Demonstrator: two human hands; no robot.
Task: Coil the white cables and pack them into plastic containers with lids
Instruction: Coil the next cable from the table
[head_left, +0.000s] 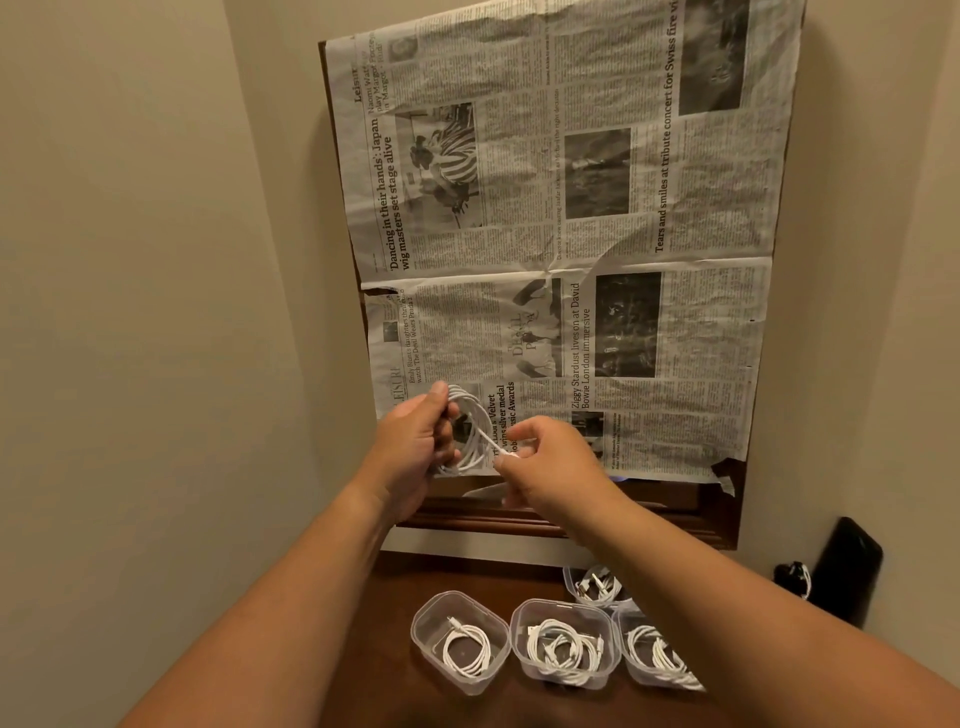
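Observation:
My left hand grips a coiled white cable, held up in front of the newspaper. My right hand pinches the cable's loose end with its plug beside the coil. Below, on the dark wooden table, stand several clear plastic containers without lids. The left container holds one coiled cable. The middle container holds coiled cables too. My right forearm partly hides the right container and the back container, both with white cables inside.
A newspaper covers a dark wood-framed panel on the wall ahead. A black phone leans against the right wall with a small black object beside it. Beige walls close in on the left and right.

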